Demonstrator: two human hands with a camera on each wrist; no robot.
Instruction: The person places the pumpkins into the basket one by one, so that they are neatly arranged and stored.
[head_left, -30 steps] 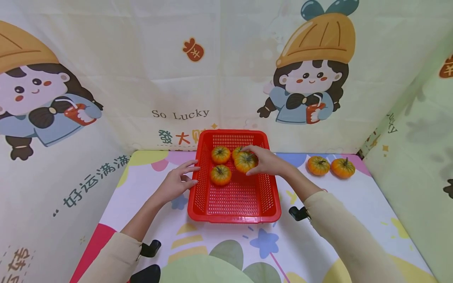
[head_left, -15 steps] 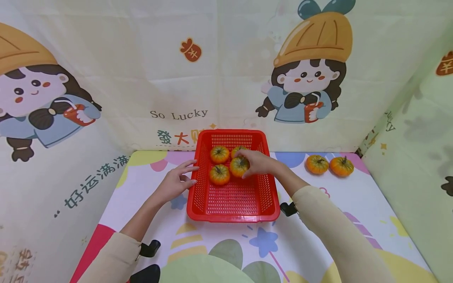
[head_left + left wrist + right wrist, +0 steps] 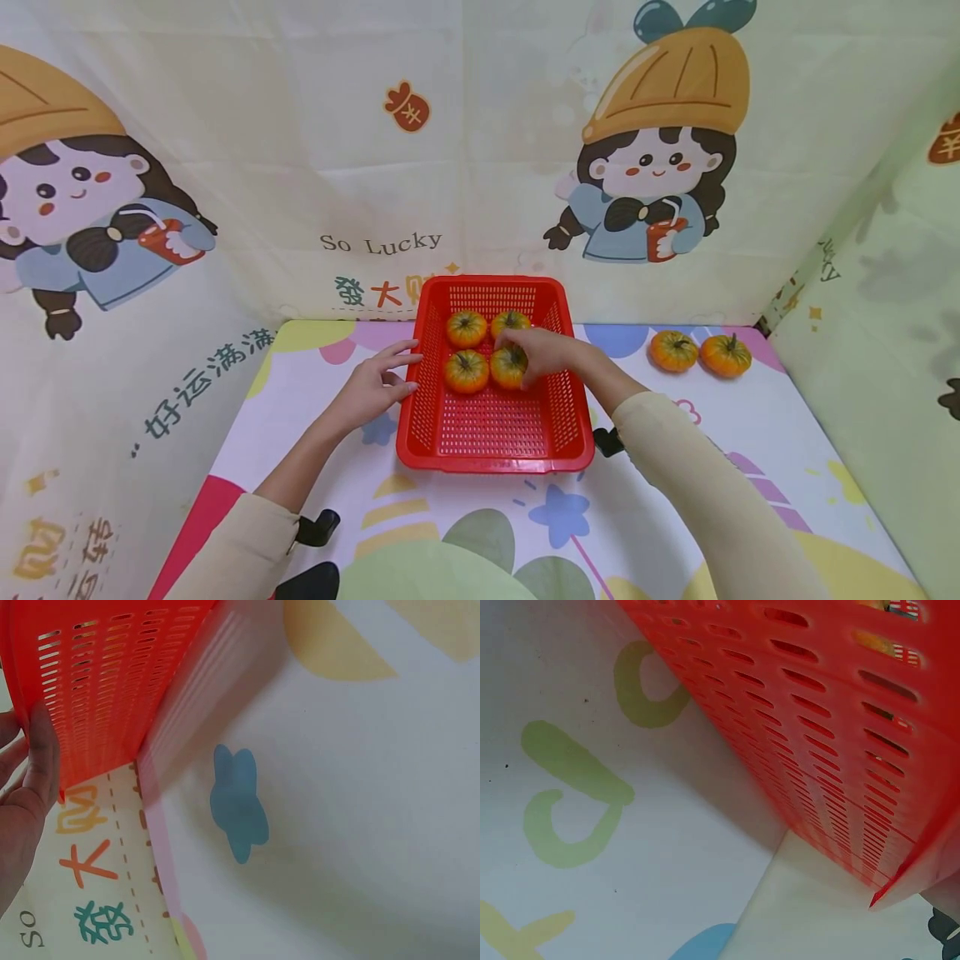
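Person's two hands at a red, rectangular, perforated plastic basket (image 3: pixel 495 465) standing near the middle of the far edge of a worktop (image 3: pixel 300 375) with a white, pastel-printed covering. The right hand (image 3: pixel 546 354) reaches over the basket's right rim, its thumb and fingers clamped on a small, round, ribbed orange-and-green pumpkin (image 3: pixel 508 369) in the basket's far half; whether this pumpkin bears on the basket floor cannot be told. Just beside it, toward the left wall, lies a second such pumpkin (image 3: pixel 467 372); a third pumpkin (image 3: pixel 467 329) occupies the far left corner region and a fourth pumpkin (image 3: pixel 512 322) the far right. The left hand (image 3: pixel 372 387) has its fingers spread apart, fingertips touching the basket's left rim. Two further orange pumpkins (image 3: pixel 726 356) lie side by side near the worktop's far right corner. Behind the far edge rises a cream fabric backdrop (image 3: pixel 495 183) printed with cartoon figures and lettering.
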